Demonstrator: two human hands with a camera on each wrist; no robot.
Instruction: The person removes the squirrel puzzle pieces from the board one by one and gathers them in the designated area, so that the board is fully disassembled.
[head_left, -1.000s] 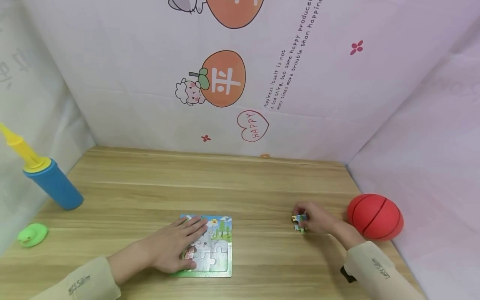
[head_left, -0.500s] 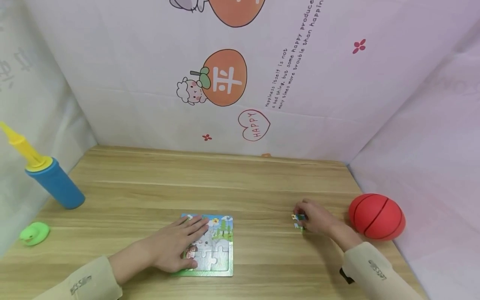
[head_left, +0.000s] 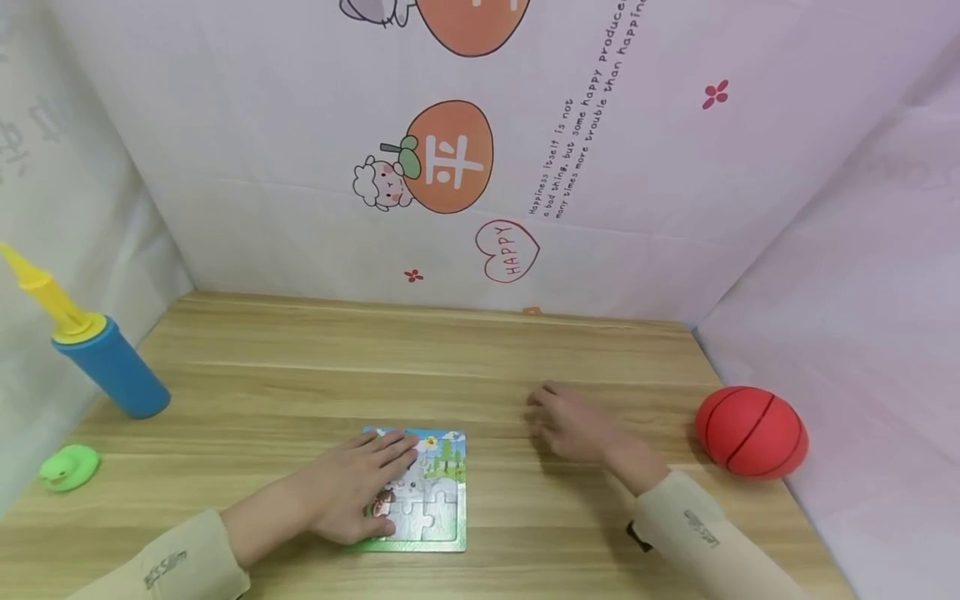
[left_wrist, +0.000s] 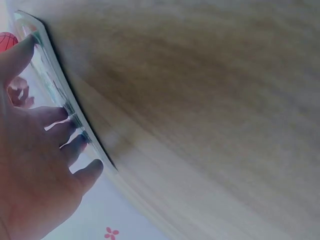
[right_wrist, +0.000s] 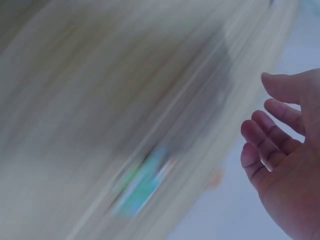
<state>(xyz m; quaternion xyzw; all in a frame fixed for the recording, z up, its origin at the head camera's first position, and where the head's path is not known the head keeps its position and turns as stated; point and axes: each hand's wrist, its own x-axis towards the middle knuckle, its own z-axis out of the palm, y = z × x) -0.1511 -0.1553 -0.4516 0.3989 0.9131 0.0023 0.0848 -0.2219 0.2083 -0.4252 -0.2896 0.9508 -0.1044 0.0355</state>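
Head view: left hand [head_left: 348, 493], fingers straight, only rests on left part of puzzle [head_left: 442, 500], on near side of desk [head_left: 495, 367]; right hand [head_left: 572, 425] apart, right of puzzle. Left wrist: same touch on puzzle. Right wrist: right hand empty, fingers loosely bent; blurred blue-green thing [right_wrist: 141, 185] on desk.

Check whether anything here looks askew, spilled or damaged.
One oddity: on the white backdrop, the HAPPY heart is printed running sideways, as if hung turned. Otherwise nothing stands out; no spill or damage shows, though the left hand hides part of the puzzle.
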